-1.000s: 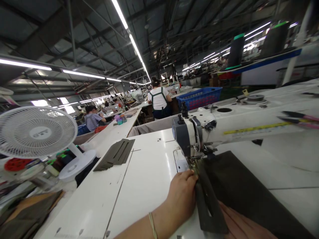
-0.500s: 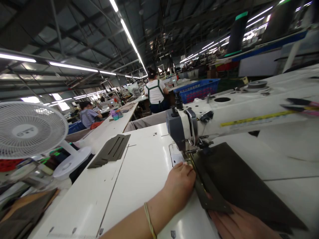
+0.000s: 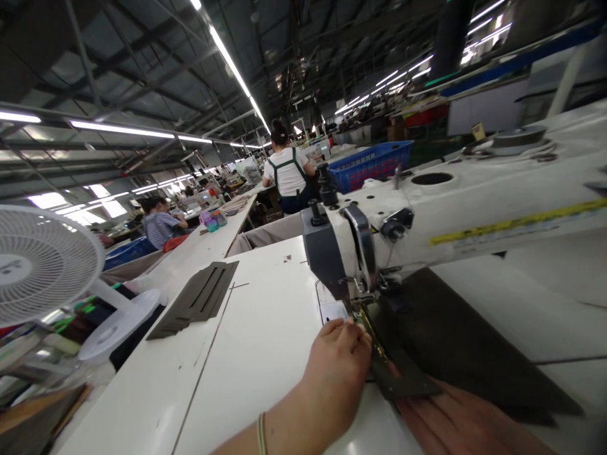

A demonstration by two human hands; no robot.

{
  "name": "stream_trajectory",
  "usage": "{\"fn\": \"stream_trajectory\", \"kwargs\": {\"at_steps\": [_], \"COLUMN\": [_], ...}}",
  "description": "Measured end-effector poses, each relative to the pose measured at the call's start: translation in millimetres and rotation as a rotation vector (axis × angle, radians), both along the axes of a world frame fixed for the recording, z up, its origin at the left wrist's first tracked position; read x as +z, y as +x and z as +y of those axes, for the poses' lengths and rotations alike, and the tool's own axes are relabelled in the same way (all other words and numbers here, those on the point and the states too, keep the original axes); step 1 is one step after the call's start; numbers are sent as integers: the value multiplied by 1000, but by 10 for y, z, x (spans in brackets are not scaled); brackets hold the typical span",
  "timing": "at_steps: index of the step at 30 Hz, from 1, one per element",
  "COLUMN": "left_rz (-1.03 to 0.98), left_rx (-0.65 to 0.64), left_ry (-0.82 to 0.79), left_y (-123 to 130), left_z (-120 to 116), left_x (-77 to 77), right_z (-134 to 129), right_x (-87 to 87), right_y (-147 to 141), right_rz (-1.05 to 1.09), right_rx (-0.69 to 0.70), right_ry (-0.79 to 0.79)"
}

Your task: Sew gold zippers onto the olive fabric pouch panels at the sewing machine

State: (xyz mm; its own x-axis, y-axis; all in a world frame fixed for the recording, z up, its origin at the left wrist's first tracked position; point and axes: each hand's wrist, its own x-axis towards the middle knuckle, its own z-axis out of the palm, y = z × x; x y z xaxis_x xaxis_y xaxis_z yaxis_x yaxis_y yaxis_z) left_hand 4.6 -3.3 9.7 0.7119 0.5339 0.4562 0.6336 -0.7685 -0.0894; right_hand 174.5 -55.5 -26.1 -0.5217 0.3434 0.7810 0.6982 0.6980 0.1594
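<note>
A gold-toothed zipper (image 3: 374, 332) runs under the presser foot of a sewing machine (image 3: 339, 253), along the edge of a dark olive fabric piece (image 3: 403, 379). My left hand (image 3: 339, 366) is closed at the zipper's left side, fingertips pinched close to the foot. My right hand (image 3: 455, 417) lies at the near end of the fabric piece, its fingers beneath and what looks like the thumb tip on top. A larger dark fabric panel (image 3: 465, 335) spreads under the machine arm, right of the zipper.
Slotted dark fabric pieces (image 3: 196, 297) lie stacked on the white table (image 3: 251, 354). A white fan (image 3: 118, 322) stands at the left. Beyond are a blue basket (image 3: 370, 164) and two seated people, one in a white top (image 3: 288, 174), another in stripes (image 3: 161, 224).
The view has shifted slightly, with the machine appearing nearer. Both hands keep about the same place on the zipper and fabric. The scissors on the machine arm have mostly left the view.
</note>
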Motion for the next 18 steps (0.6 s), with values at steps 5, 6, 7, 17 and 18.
{"fn": "stream_trajectory", "kwargs": {"at_steps": [5, 6, 7, 17, 18], "left_rz": [-42, -55, -67, -140, -136], "left_rx": [7, 1, -4, 87, 90], "left_ry": [-46, -62, -78, -234, -255], "left_y": [2, 3, 4, -12, -14], "left_z": [39, 49, 60, 158, 158], "left_x": [-41, -45, -48, -96, -93], "right_z": [139, 168, 196, 400, 401], "right_x": [86, 90, 93, 106, 100], "right_y": [19, 19, 17, -45, -37], "right_rz": [-61, -69, -73, -49, -50], "right_rx": [11, 11, 11, 74, 78], "right_ry": [7, 12, 17, 14, 4]}}
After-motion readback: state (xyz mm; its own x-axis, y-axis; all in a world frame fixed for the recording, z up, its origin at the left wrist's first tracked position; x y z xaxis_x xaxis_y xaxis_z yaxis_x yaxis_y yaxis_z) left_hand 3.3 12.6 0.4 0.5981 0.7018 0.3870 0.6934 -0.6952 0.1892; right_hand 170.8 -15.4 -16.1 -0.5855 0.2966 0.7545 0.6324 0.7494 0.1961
